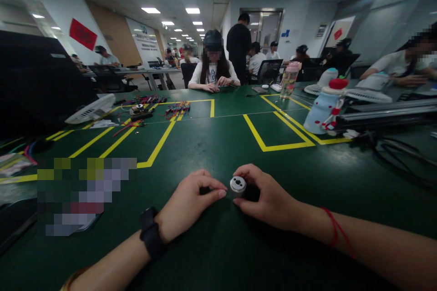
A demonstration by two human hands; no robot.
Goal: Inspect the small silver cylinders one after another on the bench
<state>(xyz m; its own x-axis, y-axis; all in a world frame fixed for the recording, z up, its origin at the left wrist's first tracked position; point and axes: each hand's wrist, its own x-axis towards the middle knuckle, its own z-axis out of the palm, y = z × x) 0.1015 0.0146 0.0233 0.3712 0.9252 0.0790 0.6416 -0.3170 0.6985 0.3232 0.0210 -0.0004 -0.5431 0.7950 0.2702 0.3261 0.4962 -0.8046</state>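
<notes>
A small silvery metal cylinder (238,185), with dark holes in its pale top face, stands upright on the green table. My right hand (264,195) curls around its right side, thumb at the near side and fingers at the far side, closed on it. Just to the left, my left hand (196,193) is pinched, thumb and index finger nearly meeting close to the cylinder but apart from it. Whatever is between those fingertips, if anything, is too small to make out. A dark watch band circles my left wrist and a red cord my right.
Bundles of coloured wires (177,109) lie at the back left near a white fan (90,108). At right stand a blue bottle (317,111), a pink-capped bottle (289,79) and black cables (392,150). A person (215,66) sits across the table (205,145).
</notes>
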